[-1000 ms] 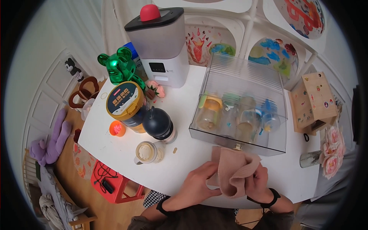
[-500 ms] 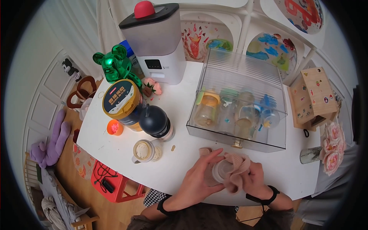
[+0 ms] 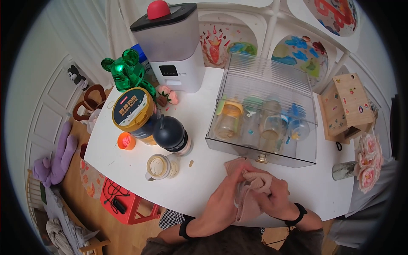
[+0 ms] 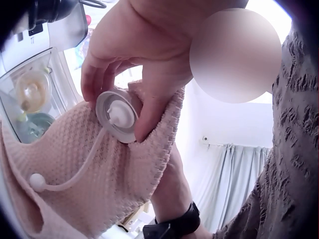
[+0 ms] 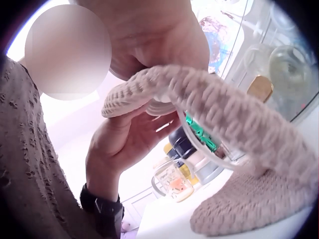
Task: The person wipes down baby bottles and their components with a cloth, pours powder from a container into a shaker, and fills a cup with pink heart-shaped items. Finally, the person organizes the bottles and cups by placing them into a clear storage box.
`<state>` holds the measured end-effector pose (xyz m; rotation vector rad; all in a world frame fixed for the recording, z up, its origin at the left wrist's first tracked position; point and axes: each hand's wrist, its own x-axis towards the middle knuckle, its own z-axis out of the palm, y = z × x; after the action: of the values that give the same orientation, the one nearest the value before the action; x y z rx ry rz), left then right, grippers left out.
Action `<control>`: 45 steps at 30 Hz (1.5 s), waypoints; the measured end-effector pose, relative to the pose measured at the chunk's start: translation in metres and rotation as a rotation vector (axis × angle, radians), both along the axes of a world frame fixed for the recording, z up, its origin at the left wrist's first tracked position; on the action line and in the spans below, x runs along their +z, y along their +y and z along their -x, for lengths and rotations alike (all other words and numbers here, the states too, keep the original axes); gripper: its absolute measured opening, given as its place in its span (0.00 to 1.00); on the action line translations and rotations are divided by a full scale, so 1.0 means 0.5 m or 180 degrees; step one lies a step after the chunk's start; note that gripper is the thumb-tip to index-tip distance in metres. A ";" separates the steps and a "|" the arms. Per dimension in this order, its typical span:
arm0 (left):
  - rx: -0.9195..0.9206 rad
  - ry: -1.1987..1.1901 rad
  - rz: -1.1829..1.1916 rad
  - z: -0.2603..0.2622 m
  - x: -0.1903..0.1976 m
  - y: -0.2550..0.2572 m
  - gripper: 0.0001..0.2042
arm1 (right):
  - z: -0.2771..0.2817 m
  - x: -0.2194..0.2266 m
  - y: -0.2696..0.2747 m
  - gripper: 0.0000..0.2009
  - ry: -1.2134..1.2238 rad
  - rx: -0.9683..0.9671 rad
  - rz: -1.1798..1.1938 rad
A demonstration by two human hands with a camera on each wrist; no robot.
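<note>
Both hands work close together over the front edge of the white table. My left hand (image 3: 221,203) pinches a white bottle cap (image 4: 117,115) by its rim between thumb and fingers. From the cap hangs a thin, flexible straw (image 4: 82,172) with a small round weight at its end. A pink waffle-knit cloth (image 3: 247,206) lies behind and partly around the cap. My right hand (image 3: 275,199) grips this cloth from the other side, pressing it toward the cap; folds hide some of its fingers.
Just beyond the hands stands a clear storage box (image 3: 297,159) holding several baby bottles. To the left are a handled glass cup (image 3: 158,166), a dark round-lidded bottle (image 3: 169,134) and a gold-lidded tub (image 3: 134,109). A flower vase (image 3: 343,171) lies right.
The cloth came off the cap's face, which showed half a second ago, and now wraps it again in the head view. The hands have drawn closer together.
</note>
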<state>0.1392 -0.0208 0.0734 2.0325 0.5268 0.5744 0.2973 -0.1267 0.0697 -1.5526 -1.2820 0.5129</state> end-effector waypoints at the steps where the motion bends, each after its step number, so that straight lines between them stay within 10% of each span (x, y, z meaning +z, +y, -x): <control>1: -0.0001 -0.0008 -0.0002 0.000 -0.001 0.004 0.54 | -0.004 -0.004 0.000 0.22 -0.0008 -0.0001 -0.0002; 7: -0.0316 -0.0065 0.0514 0.020 0.018 0.039 0.54 | -0.058 -0.023 -0.017 0.15 -0.0332 0.0496 -0.0102; 11: -0.0283 -0.0280 0.1083 0.036 0.001 0.052 0.52 | -0.064 -0.026 -0.026 0.16 0.0864 -0.0120 0.0199; 14: -0.0309 -0.0514 0.1325 0.036 -0.035 0.037 0.49 | -0.055 -0.003 -0.014 0.31 -0.0416 0.0879 0.0471; 18: -0.0185 -0.0961 0.1620 0.008 -0.066 0.024 0.46 | -0.047 -0.018 -0.009 0.44 0.0198 0.1121 0.0893; 25: -0.0435 -0.1202 0.2422 -0.003 -0.056 0.018 0.45 | -0.058 -0.037 -0.013 0.39 0.0461 0.1092 0.0517; 37: -0.0444 0.0141 0.0930 0.003 -0.008 0.029 0.45 | -0.040 -0.032 -0.027 0.34 0.0278 0.0822 0.1100; 45: -0.0021 -0.1186 0.1846 0.019 -0.009 0.049 0.38 | -0.058 -0.045 -0.029 0.25 -0.0059 0.1188 0.0873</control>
<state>0.1296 0.0038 0.0689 1.3408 0.4009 0.6844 0.3264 -0.1411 0.0472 -1.5435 -1.5773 0.9459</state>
